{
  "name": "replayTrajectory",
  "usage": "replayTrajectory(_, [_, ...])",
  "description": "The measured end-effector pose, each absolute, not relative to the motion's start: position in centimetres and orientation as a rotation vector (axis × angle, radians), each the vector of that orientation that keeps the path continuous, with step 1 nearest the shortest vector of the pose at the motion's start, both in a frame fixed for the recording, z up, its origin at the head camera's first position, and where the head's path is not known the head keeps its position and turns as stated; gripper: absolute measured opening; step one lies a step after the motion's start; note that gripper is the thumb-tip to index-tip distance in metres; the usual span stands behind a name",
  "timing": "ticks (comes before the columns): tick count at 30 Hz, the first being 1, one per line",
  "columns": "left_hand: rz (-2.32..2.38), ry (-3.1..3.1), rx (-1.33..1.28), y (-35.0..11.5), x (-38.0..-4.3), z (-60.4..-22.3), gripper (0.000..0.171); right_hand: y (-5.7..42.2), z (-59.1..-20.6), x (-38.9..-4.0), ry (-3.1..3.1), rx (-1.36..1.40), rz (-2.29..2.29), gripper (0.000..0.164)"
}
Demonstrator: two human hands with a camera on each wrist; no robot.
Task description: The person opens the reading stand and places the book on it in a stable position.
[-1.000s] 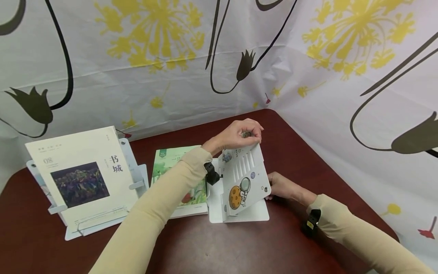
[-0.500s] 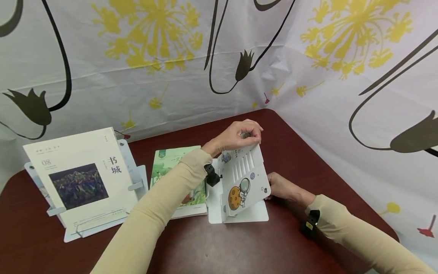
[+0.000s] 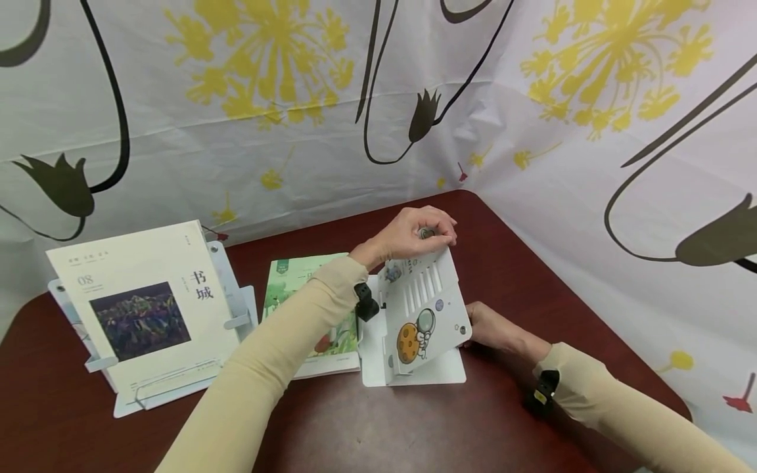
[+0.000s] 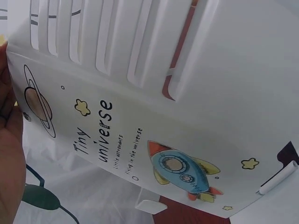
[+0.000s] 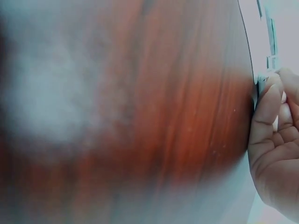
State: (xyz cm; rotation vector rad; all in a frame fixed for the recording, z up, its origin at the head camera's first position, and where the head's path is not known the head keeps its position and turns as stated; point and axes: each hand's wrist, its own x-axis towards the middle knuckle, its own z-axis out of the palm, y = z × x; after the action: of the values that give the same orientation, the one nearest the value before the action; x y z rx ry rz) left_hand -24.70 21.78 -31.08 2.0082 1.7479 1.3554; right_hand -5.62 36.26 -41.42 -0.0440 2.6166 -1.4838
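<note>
A white metal book stand (image 3: pixel 426 295) with astronaut and planet drawings is half unfolded on the table, its slotted panel tilted up from the flat base (image 3: pixel 434 371). My left hand (image 3: pixel 414 231) pinches the top edge of this panel between thumb and fingers. In the left wrist view, the panel's rocket drawing (image 4: pixel 182 168) and "Tiny universe" lettering face the camera, with the left hand (image 4: pixel 11 158) at the far left. My right hand (image 3: pixel 497 326) reaches behind the panel's right side, fingertips partly hidden. In the right wrist view, the right hand's (image 5: pixel 280 144) curled fingers pinch at the stand's edge.
A green picture book (image 3: pixel 337 341) lies flat just left of the stand, partly under the left forearm. Farther left, a second, pale blue book stand (image 3: pixel 239 302) props up a cream magazine (image 3: pixel 150 263). Printed fabric (image 3: pixel 307 164) hangs behind the dark red table (image 3: pixel 414 433).
Both hands keep their places on the stand. The panel's lower right corner and the right hand have shifted very slightly to the right.
</note>
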Motion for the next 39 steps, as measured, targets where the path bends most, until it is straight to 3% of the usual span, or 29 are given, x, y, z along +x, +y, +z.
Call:
replayTrajectory(4, [1.460, 1.799, 1.896, 21.4, -25.0, -31.6, 0.014, 36.1, -41.4, -4.8, 2.608, -0.050, -1.497, 0.017])
replayTrajectory(8, [1.525, 1.874, 1.693, 20.8, -26.0, -32.5, 0.029, 35.5, -41.1, -3.7, 2.672, -0.044, -1.473, 0.027])
replayTrajectory(16, [1.262, 2.055, 1.289, 18.9, -28.2, -34.9, 0.049, 31.9, -40.7, -0.9, 2.849, -0.004, -1.694, 0.022])
replayTrajectory(27, [1.161, 2.078, 1.183, 18.0, -28.6, -36.7, 0.032, 25.0, -39.9, 0.8, 2.593, -0.042, -2.233, 0.022])
replayTrajectory(39, [1.256, 2.097, 1.108, 17.7, -28.6, -37.6, 0.023, 24.7, -40.1, 0.0, 2.652, 0.036, -2.335, 0.017])
